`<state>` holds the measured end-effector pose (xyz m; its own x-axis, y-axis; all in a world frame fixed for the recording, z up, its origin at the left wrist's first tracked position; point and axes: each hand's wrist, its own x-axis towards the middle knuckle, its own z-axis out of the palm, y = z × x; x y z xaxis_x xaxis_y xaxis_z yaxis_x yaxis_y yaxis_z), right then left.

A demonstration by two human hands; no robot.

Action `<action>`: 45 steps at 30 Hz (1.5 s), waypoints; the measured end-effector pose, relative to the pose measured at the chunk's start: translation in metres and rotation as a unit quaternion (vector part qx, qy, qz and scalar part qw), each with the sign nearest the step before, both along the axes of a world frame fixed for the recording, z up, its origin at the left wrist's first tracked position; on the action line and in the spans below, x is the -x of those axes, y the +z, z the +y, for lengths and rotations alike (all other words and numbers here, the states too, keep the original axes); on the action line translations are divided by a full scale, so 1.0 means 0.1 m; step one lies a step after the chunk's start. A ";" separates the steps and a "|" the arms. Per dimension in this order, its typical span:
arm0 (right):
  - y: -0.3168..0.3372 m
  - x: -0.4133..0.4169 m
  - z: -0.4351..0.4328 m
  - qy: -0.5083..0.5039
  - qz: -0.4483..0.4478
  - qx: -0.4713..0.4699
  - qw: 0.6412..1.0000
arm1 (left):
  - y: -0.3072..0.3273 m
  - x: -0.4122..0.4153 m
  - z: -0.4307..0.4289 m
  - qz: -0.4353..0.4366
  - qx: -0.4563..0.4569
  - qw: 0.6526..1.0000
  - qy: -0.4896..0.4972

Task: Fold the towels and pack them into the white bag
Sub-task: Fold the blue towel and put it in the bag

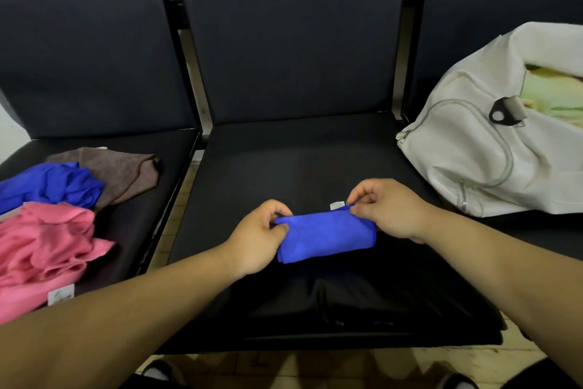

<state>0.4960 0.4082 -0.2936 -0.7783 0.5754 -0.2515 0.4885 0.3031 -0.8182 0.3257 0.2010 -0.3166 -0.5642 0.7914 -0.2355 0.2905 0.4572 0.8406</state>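
Hands work as a pair: the left hand (258, 237) pinches the left end of a small folded rectangle of bright blue towel (326, 235) between thumb and curled fingers. The right hand (385, 208) pinches its far right corner beside a white sewn-in label (337, 205). Gripping both ends probably keeps the layers squared so the fold does not spring open. The towel sits low over the front of the black padded middle seat (299, 167); whether it rests on the cushion cannot be told.

A white leather-look zip bag (473, 167) stands on the seat to the right with its mouth open towards the person, which looks convenient for packing. A pale green and yellow cloth (549, 95) already lies inside.

Three loose towels wait on the left seat (151, 205): one grey-brown towel (126, 171), one crumpled blue towel (53, 183) and one crumpled pink towel (41, 246). That makes four towels outside the one bag, only one of them folded.
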 end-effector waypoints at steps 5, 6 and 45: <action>-0.13 0.17 0.08 -0.012 -0.018 -0.061 0.998 | -0.04 0.04 0.12 0.058 0.032 0.998 0.020; -0.15 0.19 0.10 -0.012 -0.019 -0.074 0.997 | -0.04 0.05 0.14 0.067 0.038 0.997 0.023; 1.15 -1.02 0.44 0.089 -0.039 -0.116 0.988 | 1.04 -0.61 1.03 0.189 -0.071 0.964 -0.172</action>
<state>0.5977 0.4521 -0.1788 -0.8562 0.4796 -0.1924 0.4690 0.5650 -0.6789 0.3871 0.3037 -0.2124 -0.2867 0.9561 0.0608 0.7022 0.1666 0.6922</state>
